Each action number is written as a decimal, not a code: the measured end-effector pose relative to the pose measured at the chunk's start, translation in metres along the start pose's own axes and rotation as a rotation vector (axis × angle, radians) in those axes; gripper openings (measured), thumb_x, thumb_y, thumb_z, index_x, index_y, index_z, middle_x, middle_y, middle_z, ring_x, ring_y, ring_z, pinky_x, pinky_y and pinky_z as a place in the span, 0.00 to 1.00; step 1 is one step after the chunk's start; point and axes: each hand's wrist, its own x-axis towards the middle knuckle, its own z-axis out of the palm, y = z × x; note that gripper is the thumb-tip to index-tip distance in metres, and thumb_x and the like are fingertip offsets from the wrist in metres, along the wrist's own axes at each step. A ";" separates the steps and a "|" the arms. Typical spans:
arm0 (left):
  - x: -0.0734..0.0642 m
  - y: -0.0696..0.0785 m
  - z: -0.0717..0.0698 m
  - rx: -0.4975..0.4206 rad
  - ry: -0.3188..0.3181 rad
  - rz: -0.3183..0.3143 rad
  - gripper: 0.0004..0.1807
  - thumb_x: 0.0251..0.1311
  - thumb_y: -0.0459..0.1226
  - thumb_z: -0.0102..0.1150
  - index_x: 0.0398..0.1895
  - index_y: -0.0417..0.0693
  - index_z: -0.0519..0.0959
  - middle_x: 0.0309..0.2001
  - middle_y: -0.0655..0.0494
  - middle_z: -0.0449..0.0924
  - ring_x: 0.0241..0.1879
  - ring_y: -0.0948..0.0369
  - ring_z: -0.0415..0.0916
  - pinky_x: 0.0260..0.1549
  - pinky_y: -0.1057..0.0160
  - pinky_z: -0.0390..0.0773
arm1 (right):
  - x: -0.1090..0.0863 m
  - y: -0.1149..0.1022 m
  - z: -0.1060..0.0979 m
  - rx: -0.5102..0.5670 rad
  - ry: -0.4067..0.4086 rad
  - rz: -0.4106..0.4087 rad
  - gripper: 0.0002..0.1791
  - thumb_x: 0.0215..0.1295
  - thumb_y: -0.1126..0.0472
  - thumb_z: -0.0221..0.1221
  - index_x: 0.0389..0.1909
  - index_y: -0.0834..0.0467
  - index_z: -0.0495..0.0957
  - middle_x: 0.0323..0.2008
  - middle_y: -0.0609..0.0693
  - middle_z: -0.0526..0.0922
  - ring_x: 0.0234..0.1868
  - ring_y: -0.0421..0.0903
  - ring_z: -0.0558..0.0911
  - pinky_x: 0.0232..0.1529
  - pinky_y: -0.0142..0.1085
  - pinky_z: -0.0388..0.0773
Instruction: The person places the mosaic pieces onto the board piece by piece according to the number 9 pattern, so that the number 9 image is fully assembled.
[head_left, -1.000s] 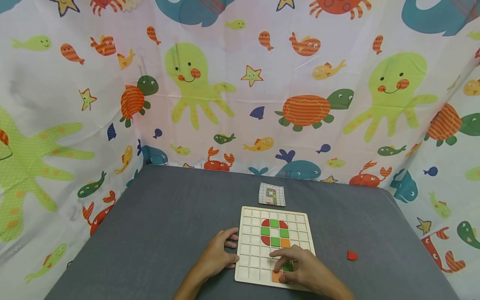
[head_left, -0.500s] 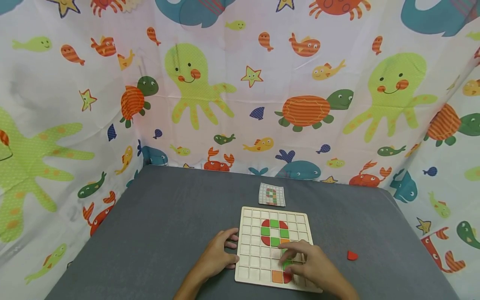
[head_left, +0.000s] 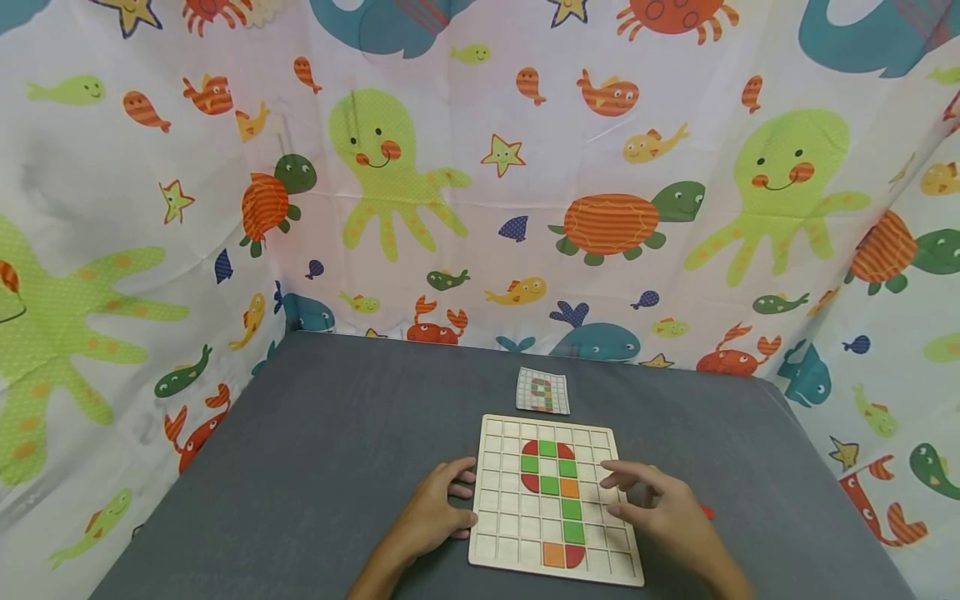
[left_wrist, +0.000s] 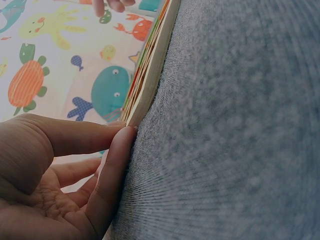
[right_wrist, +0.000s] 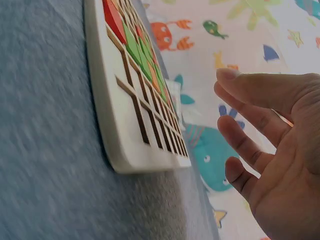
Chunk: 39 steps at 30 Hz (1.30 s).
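A wooden grid board [head_left: 519,525] lies on the table, with green squares [head_left: 572,532], red quarter-round pieces [head_left: 574,556] and orange squares [head_left: 553,554] set in its cells. My left hand [head_left: 435,512] rests against the board's left edge, thumb and fingers spaced along it; the left wrist view has the thumb and a finger touching the rim. Over the board's right edge hovers my right hand [head_left: 667,510], fingers apart, with nothing between them. Behind that hand a loose red piece [head_left: 708,512] is mostly hidden.
A small printed card [head_left: 528,402] with a coloured grid pattern lies just beyond the board. The dark grey cloth [head_left: 360,417] covers the table. A curtain [head_left: 465,267] with sea animals hangs around the back and sides.
My right hand has moved right, from the board's lower cells to its right edge, uncovering the red quarter-round, orange and green pieces there. My left hand has stayed put.
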 end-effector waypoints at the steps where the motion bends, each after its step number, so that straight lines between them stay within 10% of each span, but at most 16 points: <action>1: 0.000 0.000 0.000 0.001 0.001 0.000 0.43 0.52 0.21 0.71 0.75 0.40 0.71 0.59 0.47 0.75 0.56 0.49 0.76 0.26 0.60 0.89 | 0.000 0.001 -0.002 0.004 0.010 0.008 0.26 0.59 0.63 0.77 0.59 0.55 0.85 0.41 0.47 0.91 0.40 0.42 0.83 0.31 0.32 0.74; 39: -0.002 0.000 0.000 -0.037 0.000 0.019 0.43 0.51 0.20 0.72 0.75 0.40 0.71 0.60 0.47 0.75 0.56 0.49 0.76 0.26 0.58 0.89 | -0.014 0.051 -0.060 -0.154 0.030 0.380 0.33 0.64 0.57 0.75 0.69 0.58 0.78 0.51 0.52 0.90 0.50 0.38 0.84 0.44 0.34 0.80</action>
